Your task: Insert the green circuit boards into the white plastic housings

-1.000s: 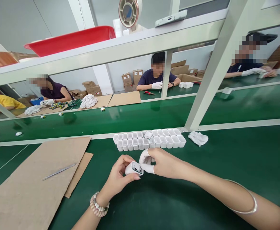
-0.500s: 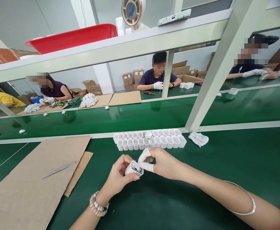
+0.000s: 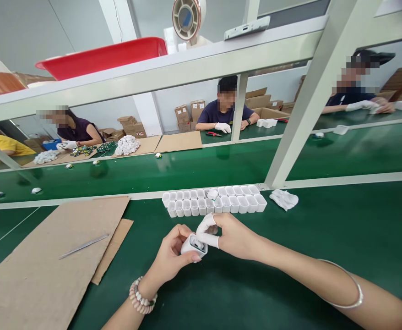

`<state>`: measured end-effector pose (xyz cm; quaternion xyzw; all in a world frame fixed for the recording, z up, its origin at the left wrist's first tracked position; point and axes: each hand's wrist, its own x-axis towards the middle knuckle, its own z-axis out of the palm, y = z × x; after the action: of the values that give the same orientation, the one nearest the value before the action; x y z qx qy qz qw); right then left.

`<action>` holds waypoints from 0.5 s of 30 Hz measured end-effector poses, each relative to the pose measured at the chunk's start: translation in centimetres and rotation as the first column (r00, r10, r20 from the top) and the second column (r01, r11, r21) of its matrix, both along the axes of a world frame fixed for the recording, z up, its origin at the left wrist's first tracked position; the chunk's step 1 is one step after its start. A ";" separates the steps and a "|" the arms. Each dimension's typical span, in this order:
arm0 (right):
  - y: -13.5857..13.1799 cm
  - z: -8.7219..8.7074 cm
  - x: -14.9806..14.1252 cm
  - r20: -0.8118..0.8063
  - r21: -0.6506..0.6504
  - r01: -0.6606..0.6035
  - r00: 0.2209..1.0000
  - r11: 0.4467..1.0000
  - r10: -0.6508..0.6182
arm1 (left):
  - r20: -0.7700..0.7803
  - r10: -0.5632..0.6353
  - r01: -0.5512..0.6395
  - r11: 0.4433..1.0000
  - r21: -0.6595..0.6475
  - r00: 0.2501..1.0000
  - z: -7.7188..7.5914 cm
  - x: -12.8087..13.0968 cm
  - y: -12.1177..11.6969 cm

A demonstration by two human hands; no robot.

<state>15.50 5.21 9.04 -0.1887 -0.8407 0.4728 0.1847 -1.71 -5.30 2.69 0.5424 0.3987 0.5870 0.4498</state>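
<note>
My left hand (image 3: 173, 254) is closed around a small white plastic housing (image 3: 188, 248), its open end tilted up toward me. Inside that opening a whitish part with dark and green edges (image 3: 197, 244) shows. My right hand (image 3: 218, 231) wears white finger cots on the thumb and fingers. Its fingers are bent together at the far rim of the opening; whatever lies between the tips is hidden. Just beyond my hands stand two rows of white housings (image 3: 194, 207) with their openings up. A white part (image 3: 212, 195) sits on top of them.
Cardboard sheets (image 3: 46, 256) lie at left, bearing metal tweezers (image 3: 83, 246). A white glove or cloth (image 3: 284, 199) rests by the frame post (image 3: 297, 101). Beyond runs a green conveyor belt (image 3: 194, 169) with small white parts (image 3: 158, 156). Several co-workers sit across it.
The small parts on the belt have shifted right. Across the belt, a co-worker's gloved hand has lowered to the table near the red pliers. My hands have barely moved.
</note>
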 end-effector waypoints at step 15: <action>0.2 0.1 -0.2 -0.009 -0.130 0.019 1.000 0.991 -0.020 | -0.017 0.029 -0.029 0.999 -0.013 0.999 -0.3 0.0 0.0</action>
<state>15.33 5.42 9.16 -0.2062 -0.8051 0.5258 0.1810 -1.71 -5.29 2.40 0.5385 0.4140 0.5864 0.4413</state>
